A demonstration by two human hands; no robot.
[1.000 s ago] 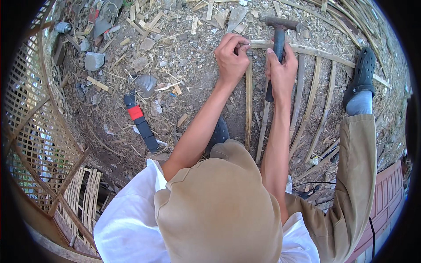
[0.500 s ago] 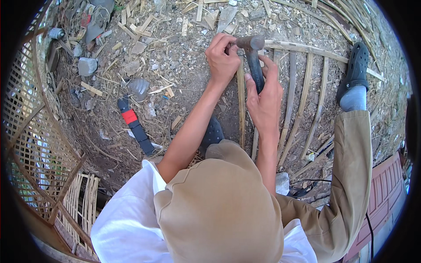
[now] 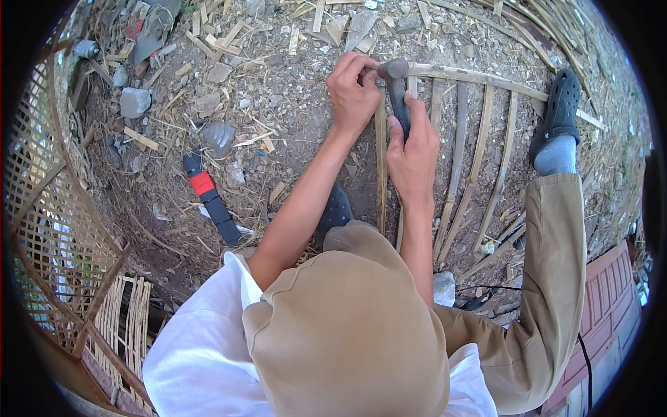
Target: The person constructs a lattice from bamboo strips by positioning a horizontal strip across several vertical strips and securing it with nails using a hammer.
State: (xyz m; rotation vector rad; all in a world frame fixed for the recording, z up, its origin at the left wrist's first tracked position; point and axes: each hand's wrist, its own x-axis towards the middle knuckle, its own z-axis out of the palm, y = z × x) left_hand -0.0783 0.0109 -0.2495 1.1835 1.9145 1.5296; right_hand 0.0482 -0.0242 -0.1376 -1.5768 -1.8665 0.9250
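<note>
My right hand (image 3: 413, 149) grips the dark handle of a hammer (image 3: 399, 104). The rusty hammer head lies beside the fingertips of my left hand (image 3: 353, 89). Those left fingers are bent together in a pinch at the end of a long wooden strip (image 3: 479, 75); what is between them is hidden. Below this strip, a row of narrow wooden slats (image 3: 479, 149) runs toward me, forming a ladder-like frame on the ground. One slat (image 3: 381, 163) lies just below the hammer head, between my two forearms.
My dark clog (image 3: 561, 101) stands by the strip's right end. Left of my forearm lies a black tool with a red band (image 3: 203, 184). A grey stone (image 3: 135, 103) and scattered wood offcuts (image 3: 226, 43) litter the dirt. Woven lattice (image 3: 59, 229) stands at far left.
The hammer and my right hand have shifted slightly left, and the right fingers sit closer round the handle. My left hand stays almost in place.
</note>
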